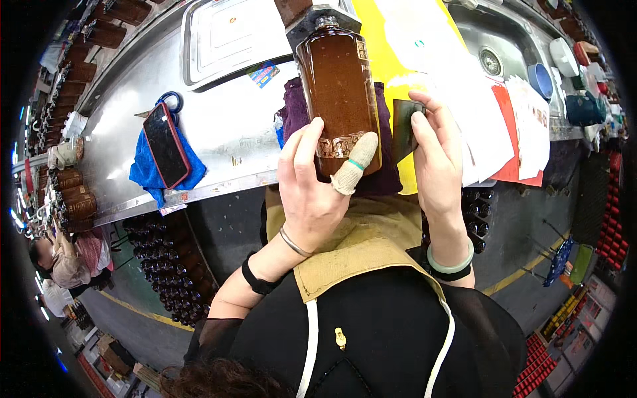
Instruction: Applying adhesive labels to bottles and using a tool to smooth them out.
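A brown glass bottle (pixel 338 79) with patterned golden bands lies in front of me, its threaded neck pointing away. My left hand (pixel 313 182) grips the bottle's near end, fingers along the left side. A cloth finger cover (pixel 355 164) with a green band sits on its thumb, which rests across the band of pattern. Just right of the bottle, my right hand (pixel 434 149) pinches a thin, dark rectangular piece (pixel 403 129) between thumb and fingers; its material I cannot make out. Under the bottle is a dark purple cloth (pixel 389 156).
A red-edged phone (pixel 166 147) lies on a blue cloth (pixel 138 171) beside blue-handled scissors (pixel 172 101). Farther back is a metal tray (pixel 199 63). White papers (pixel 458 93) and a yellow sheet (pixel 375 40) cover the right, near a sink (pixel 464 23). Another person (pixel 83 255) works far left.
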Action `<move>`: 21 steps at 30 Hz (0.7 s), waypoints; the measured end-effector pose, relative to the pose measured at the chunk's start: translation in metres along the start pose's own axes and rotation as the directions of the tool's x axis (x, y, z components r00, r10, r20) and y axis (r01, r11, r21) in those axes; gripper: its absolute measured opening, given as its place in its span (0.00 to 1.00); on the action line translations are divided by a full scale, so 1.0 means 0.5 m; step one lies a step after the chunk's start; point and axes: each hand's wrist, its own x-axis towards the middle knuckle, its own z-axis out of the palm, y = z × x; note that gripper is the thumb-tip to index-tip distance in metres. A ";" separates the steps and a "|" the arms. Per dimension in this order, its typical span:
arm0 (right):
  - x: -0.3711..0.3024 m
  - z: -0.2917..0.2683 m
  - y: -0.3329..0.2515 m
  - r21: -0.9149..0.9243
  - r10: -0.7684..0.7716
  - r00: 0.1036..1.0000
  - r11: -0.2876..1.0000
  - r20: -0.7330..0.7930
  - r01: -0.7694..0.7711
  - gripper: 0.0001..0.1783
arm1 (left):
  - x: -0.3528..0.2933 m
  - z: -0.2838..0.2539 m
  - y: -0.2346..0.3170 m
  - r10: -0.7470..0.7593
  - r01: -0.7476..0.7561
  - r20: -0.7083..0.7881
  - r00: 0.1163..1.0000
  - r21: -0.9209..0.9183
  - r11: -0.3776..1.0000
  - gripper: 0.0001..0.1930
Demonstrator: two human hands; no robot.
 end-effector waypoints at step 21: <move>-0.048 0.027 -0.040 -0.371 -0.253 0.967 0.900 -0.015 0.230 0.13 | 0.018 -0.002 -0.032 -0.187 0.143 -0.111 0.976 -0.322 0.936 0.44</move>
